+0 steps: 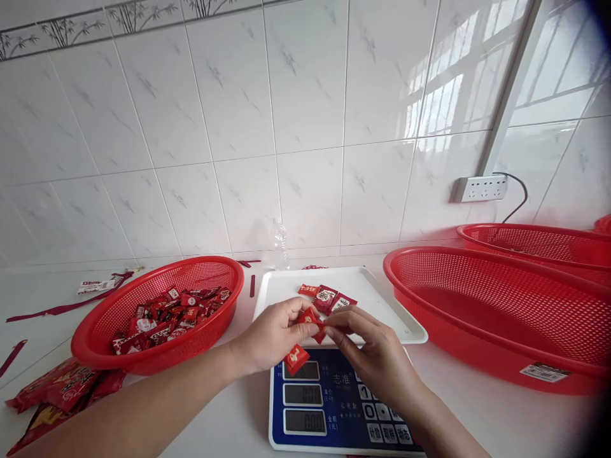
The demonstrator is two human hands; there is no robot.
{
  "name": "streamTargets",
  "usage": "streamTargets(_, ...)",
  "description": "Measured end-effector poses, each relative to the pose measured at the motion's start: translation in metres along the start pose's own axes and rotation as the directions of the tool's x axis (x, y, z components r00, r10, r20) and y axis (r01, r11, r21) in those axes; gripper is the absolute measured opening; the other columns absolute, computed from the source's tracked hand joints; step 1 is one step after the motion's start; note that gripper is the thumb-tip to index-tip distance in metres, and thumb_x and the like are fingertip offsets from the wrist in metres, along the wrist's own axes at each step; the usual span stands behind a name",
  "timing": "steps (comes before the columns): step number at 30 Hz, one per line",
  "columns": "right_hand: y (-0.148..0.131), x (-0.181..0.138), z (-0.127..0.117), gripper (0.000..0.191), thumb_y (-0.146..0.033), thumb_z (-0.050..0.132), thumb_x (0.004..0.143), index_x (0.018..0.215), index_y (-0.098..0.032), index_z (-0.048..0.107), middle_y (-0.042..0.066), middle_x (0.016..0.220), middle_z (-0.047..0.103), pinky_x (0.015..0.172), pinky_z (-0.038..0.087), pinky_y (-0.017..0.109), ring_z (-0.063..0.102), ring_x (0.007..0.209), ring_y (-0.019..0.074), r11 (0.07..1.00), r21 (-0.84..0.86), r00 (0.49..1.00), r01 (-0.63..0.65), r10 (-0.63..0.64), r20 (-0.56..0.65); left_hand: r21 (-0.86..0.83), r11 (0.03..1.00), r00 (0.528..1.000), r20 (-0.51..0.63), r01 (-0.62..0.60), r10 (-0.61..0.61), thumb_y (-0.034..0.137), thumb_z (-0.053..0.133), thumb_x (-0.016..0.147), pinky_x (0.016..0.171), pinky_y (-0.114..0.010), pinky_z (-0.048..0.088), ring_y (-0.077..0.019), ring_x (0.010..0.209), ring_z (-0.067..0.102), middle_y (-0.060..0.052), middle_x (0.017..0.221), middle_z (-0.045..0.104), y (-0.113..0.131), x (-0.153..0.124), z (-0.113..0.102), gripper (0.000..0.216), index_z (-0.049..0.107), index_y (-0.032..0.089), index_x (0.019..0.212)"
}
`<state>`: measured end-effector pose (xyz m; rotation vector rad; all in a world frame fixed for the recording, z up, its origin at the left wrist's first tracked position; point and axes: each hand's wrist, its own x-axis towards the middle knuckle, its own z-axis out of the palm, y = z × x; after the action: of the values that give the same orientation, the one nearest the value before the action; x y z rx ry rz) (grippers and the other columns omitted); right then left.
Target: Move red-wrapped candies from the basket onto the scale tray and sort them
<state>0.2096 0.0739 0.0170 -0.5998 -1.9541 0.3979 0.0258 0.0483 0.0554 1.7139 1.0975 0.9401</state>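
Note:
Small red wrapped packets hang from my left hand, whose thumb and fingers are closed on them. My right hand pinches the right end of the same packets with thumb and forefinger. Both hands are above the front edge of the white tray of a digital scale. Behind my fingers, several red packets lie on that tray. My hands cover part of the blue panel and its keys; the lowest display seems to read zero.
To the left, a red mesh basket holds many red packets. Larger red bags lie beside it. Another red basket stands right of the scale, with a further basket behind. A clear plastic bottle stands by the wall, below a power socket.

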Motion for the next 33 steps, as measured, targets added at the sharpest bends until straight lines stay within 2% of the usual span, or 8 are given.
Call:
streamTargets(4, 0.011, 0.003, -0.007, 0.025, -0.035, 0.046, 0.094, 0.091, -0.022, 0.067, 0.006, 0.088, 0.072, 0.056, 0.050, 0.027, 0.068, 0.073, 0.0184, 0.948, -0.268, 0.981, -0.172, 0.142, -0.129, 0.305, 0.936, 0.984, -0.030, 0.177, -0.176, 0.029, 0.058, 0.085, 0.064, -0.026, 0.046, -0.0148, 0.073, 0.062, -0.001, 0.080, 0.068, -0.001, 0.010, -0.021, 0.010, 0.060, 0.020, 0.082)
streamTargets(8, 0.019, 0.004, -0.007, 0.024, -0.035, 0.046, 0.092, 0.094, -0.026, 0.068, 0.004, 0.091, 0.075, 0.059, 0.051, 0.030, 0.070, 0.079, 0.0222, 0.852, -0.472, 0.971, -0.225, 0.235, -0.040, 0.360, 0.905, 0.973, -0.035, 0.225, -0.228, 0.032, 0.067, 0.076, 0.055, -0.025, 0.041, -0.0157, 0.064, 0.061, 0.000, 0.071, 0.066, -0.007, 0.021, -0.035, 0.015, 0.060, 0.020, 0.074)
streamTargets(11, 0.018, 0.004, -0.005, 0.024, -0.034, 0.046, 0.092, 0.094, -0.027, 0.068, 0.003, 0.094, 0.076, 0.058, 0.051, 0.029, 0.071, 0.078, 0.0217, 0.828, -0.517, 0.963, -0.217, 0.270, 0.028, 0.363, 0.905, 0.975, -0.073, 0.222, -0.209, 0.034, 0.066, 0.076, 0.055, -0.025, 0.041, -0.0160, 0.064, 0.060, 0.000, 0.072, 0.065, -0.013, 0.030, -0.032, 0.017, 0.058, 0.020, 0.073)
streamTargets(16, 0.018, 0.003, -0.004, 0.026, -0.038, 0.045, 0.092, 0.095, -0.027, 0.069, 0.002, 0.094, 0.076, 0.057, 0.052, 0.029, 0.071, 0.074, 0.0208, 0.858, -0.466, 0.969, -0.218, 0.246, -0.001, 0.338, 0.913, 0.969, -0.164, 0.230, -0.184, 0.034, 0.060, 0.081, 0.055, -0.025, 0.040, -0.0139, 0.062, 0.057, -0.001, 0.073, 0.064, -0.008, 0.032, -0.037, 0.016, 0.056, 0.019, 0.077)
streamTargets(20, 0.027, 0.000, -0.005, 0.035, -0.049, 0.044, 0.091, 0.095, -0.028, 0.071, 0.003, 0.093, 0.077, 0.054, 0.052, 0.032, 0.066, 0.055, 0.0188, 0.871, -0.445, 0.978, -0.207, 0.198, -0.068, 0.335, 0.893, 0.928, -0.319, 0.301, -0.193, 0.035, 0.055, 0.085, 0.056, -0.024, 0.039, -0.0130, 0.062, 0.057, -0.003, 0.080, 0.067, 0.005, 0.016, -0.085, 0.017, 0.057, 0.018, 0.084)
streamTargets(24, 0.038, -0.003, -0.007, 0.038, -0.056, 0.046, 0.088, 0.097, -0.030, 0.072, 0.003, 0.094, 0.077, 0.051, 0.052, 0.030, 0.070, 0.061, 0.0206, 0.888, -0.423, 0.983, -0.180, 0.183, -0.033, 0.392, 0.796, 0.821, -0.529, 0.462, -0.216, 0.048, 0.059, 0.082, 0.055, -0.025, 0.034, -0.0142, 0.060, 0.053, 0.002, 0.070, 0.063, 0.003, -0.019, -0.154, 0.028, 0.056, 0.021, 0.077)
streamTargets(29, 0.045, -0.004, -0.003, 0.048, -0.068, 0.045, 0.083, 0.093, -0.032, 0.073, 0.002, 0.084, 0.077, 0.039, 0.046, 0.029, 0.061, 0.040, 0.0175, 0.886, -0.431, 0.984, -0.171, 0.172, -0.035, 0.418, 0.601, 0.729, -0.462, 0.681, -0.506, 0.050, 0.069, 0.077, 0.059, -0.028, 0.041, -0.0170, 0.057, 0.058, 0.001, 0.057, 0.061, -0.028, -0.061, -0.210, 0.034, 0.059, 0.020, 0.065)
streamTargets(33, 0.049, -0.007, 0.003, 0.054, -0.072, 0.040, 0.083, 0.089, -0.031, 0.074, 0.004, 0.083, 0.077, 0.041, 0.048, 0.031, 0.064, 0.045, 0.0207, 0.876, -0.450, 0.985, -0.174, 0.145, -0.098, 0.458, 0.470, 0.648, -0.408, 0.755, -0.644, 0.037, 0.060, 0.091, 0.075, -0.034, 0.052, -0.0160, 0.078, 0.064, -0.003, 0.090, 0.068, -0.056, -0.072, -0.222, 0.022, 0.065, 0.016, 0.091)
